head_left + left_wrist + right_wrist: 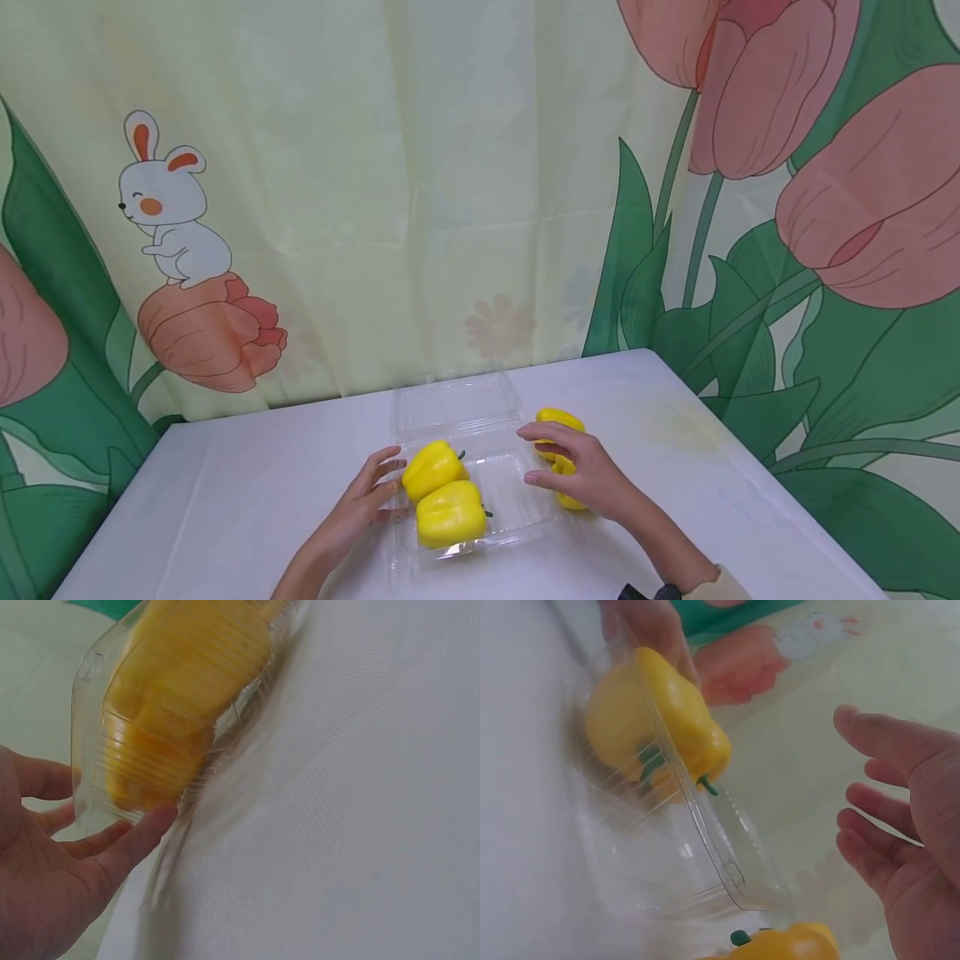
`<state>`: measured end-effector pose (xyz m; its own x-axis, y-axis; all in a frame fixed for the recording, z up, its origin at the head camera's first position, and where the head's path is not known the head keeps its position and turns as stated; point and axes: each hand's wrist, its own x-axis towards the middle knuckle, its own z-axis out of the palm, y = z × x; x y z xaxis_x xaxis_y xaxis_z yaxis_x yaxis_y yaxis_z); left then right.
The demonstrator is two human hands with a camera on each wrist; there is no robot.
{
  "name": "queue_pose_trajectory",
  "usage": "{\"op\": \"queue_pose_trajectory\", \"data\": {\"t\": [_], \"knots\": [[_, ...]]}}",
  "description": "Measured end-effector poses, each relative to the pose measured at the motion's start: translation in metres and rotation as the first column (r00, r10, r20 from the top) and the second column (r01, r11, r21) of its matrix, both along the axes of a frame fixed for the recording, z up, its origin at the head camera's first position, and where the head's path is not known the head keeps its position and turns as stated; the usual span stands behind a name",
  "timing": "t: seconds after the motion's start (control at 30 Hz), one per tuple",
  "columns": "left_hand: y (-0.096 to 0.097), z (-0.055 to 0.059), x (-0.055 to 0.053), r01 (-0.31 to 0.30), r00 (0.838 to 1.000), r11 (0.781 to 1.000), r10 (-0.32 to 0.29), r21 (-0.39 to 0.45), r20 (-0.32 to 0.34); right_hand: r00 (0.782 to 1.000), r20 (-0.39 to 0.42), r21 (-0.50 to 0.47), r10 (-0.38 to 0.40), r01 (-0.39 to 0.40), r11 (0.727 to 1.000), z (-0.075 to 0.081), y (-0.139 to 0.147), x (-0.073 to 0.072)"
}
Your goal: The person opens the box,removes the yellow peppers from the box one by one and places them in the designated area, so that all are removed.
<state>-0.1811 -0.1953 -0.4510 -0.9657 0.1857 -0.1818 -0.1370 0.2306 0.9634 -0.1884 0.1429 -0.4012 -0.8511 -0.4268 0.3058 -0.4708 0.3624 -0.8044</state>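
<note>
Clear clamshell (504, 492) holds two yellow bell peppers (452, 515); left hand (364, 498), fingers spread, at its left wall; right hand (589, 475), fingers loose, partly hides another pair (561, 416) right of it.

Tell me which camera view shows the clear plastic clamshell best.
The head view: it shows the clear plastic clamshell opened out, lid included. The left wrist view shows a cropped part; the right wrist view, mainly wall and rim.
</note>
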Motion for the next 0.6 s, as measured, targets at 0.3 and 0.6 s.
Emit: {"op": "queue_pose_trajectory", "data": {"t": [0.3,0.6], "knots": [[-0.0006,0.0020,0.0011,0.024,1.000,1.000,-0.024,0.019,0.005,1.000,-0.002,-0.008,0.008,-0.008,1.000,-0.0007,-0.0011,-0.0010],[-0.0007,0.0016,0.0009,0.027,1.000,1.000,-0.027,0.015,-0.002,1.000,0.009,-0.010,0.002,-0.002,1.000,-0.0013,-0.0034,-0.0010]]}}
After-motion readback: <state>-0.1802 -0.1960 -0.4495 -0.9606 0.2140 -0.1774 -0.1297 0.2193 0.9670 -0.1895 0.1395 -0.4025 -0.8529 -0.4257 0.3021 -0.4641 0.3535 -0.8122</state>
